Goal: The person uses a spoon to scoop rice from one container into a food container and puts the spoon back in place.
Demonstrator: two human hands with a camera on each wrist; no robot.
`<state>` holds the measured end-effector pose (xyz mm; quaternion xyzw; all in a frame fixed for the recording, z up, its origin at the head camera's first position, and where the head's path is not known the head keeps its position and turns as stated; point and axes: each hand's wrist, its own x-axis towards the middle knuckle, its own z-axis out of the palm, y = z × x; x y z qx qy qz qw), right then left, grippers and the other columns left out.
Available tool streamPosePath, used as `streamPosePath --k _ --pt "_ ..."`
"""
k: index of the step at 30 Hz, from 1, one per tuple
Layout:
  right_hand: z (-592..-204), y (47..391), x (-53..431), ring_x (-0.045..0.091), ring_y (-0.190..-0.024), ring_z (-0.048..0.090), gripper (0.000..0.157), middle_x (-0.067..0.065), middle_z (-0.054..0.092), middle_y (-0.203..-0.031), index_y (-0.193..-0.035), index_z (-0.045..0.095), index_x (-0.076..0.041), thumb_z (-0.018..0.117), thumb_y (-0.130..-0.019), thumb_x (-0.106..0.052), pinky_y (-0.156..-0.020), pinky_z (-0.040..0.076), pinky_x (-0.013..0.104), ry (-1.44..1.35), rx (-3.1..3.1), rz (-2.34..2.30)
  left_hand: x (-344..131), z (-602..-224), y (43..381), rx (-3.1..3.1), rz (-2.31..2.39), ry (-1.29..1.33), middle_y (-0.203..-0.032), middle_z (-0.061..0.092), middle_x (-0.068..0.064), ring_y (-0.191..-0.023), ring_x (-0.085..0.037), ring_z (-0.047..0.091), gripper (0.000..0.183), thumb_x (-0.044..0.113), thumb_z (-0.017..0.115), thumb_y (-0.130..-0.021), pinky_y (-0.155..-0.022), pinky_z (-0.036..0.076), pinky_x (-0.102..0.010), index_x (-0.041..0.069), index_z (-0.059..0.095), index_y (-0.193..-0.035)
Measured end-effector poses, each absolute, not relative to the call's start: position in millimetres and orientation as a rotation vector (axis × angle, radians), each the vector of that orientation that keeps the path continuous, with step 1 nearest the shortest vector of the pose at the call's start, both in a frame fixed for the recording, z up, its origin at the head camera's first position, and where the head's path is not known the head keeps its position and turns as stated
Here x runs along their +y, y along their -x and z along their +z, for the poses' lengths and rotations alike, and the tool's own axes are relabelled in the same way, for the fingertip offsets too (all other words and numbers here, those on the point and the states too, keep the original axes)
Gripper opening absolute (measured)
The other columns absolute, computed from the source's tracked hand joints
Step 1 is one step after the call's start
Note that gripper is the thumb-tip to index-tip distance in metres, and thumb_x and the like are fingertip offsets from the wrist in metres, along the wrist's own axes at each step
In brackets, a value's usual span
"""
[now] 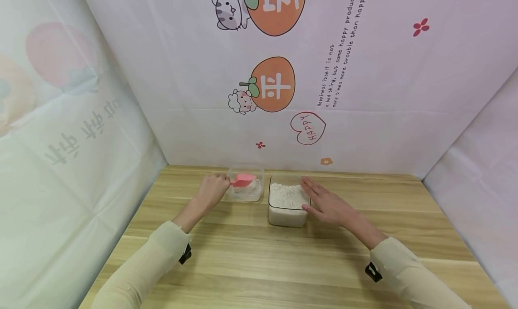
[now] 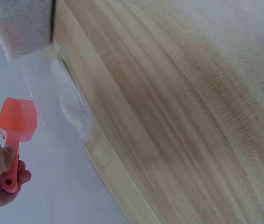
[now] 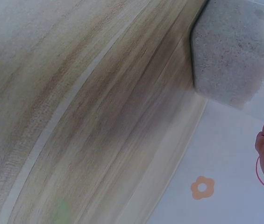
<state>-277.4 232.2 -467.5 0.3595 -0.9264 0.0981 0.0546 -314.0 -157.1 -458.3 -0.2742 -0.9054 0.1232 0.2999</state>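
My left hand (image 1: 213, 190) grips the handle of a pink scoop (image 1: 244, 179), whose bowl is over a small clear plastic container (image 1: 260, 194). In the left wrist view, thumb and fingers wrap the handle of the scoop (image 2: 17, 119). White grainy stuff (image 1: 247, 187) covers the bottom of that small container. To its right stands a larger clear container (image 1: 288, 219), filled well up with the same-looking white grains (image 1: 285, 194). My right hand (image 1: 329, 205) rests against its right side, fingers extended along the rim and thumb near the front corner. Whether the scoop holds any grains is hidden.
Both containers stand on a wooden table (image 1: 259, 259) near its back edge. A white printed cloth (image 1: 194, 120) rises behind the table, with more cloth at the left (image 1: 101, 165) and right (image 1: 485, 178).
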Motion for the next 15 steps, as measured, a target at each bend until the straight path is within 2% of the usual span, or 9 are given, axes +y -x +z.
streamPosePath --k 2,5,8,11,15 --pt "-467.0 276.6 231.6 0.035 -0.152 0.024 0.072 0.018 0.018 -0.165 -0.156 0.023 0.003 0.049 -0.104 -0.039 -0.119 0.030 0.049 -1.093 -2.814 0.293 -157.8 -455.3 312.9 -2.441 0.240 0.717 -0.068 0.067 -0.004 -0.054 -0.016 0.059 0.011 -0.001 0.074 -0.080 -0.044 0.048 -0.032 0.008 0.071 -0.074" --pt "-465.9 276.1 231.3 0.037 -0.151 0.025 0.072 0.019 0.017 -0.165 -0.155 0.023 0.004 0.048 -0.104 -0.039 -0.119 0.030 0.049 -1.092 -2.820 0.287 -155.9 -446.0 310.9 -2.521 0.047 0.697 -0.064 0.064 -0.002 -0.049 -0.011 0.046 0.013 0.000 0.074 -0.080 -0.041 0.039 -0.028 0.010 0.071 -0.072" --pt "-465.4 276.8 231.7 0.038 -0.151 0.025 0.072 0.020 0.017 -0.165 -0.155 0.023 0.005 0.048 -0.104 -0.040 -0.118 0.030 0.051 -1.088 -2.826 0.279 -149.3 -431.6 308.5 -2.575 -0.083 0.700 -0.061 0.060 -0.001 -0.052 -0.009 0.035 0.014 0.005 0.075 -0.085 -0.043 0.031 -0.025 0.011 0.071 -0.072" --pt "-465.3 277.8 232.2 0.037 -0.151 0.024 0.072 0.020 0.017 -0.165 -0.155 0.023 0.005 0.048 -0.104 -0.039 -0.118 0.030 0.052 -1.087 -2.829 0.274 -140.3 -416.3 305.1 -2.603 -0.133 0.736 -0.063 0.061 -0.001 -0.053 -0.009 0.039 0.013 0.008 0.074 -0.088 -0.047 0.034 -0.024 0.010 0.074 -0.075" --pt "-466.4 278.3 231.8 0.037 -0.151 0.024 0.072 0.020 0.018 -0.165 -0.155 0.023 0.004 0.049 -0.104 -0.039 -0.119 0.030 0.051 -1.093 -2.827 0.272 -128.3 -401.1 298.5 -2.617 -0.153 0.781 -0.069 0.067 -0.002 -0.056 -0.010 0.053 0.011 0.009 0.071 -0.090 -0.051 0.044 -0.026 0.011 0.077 -0.082"
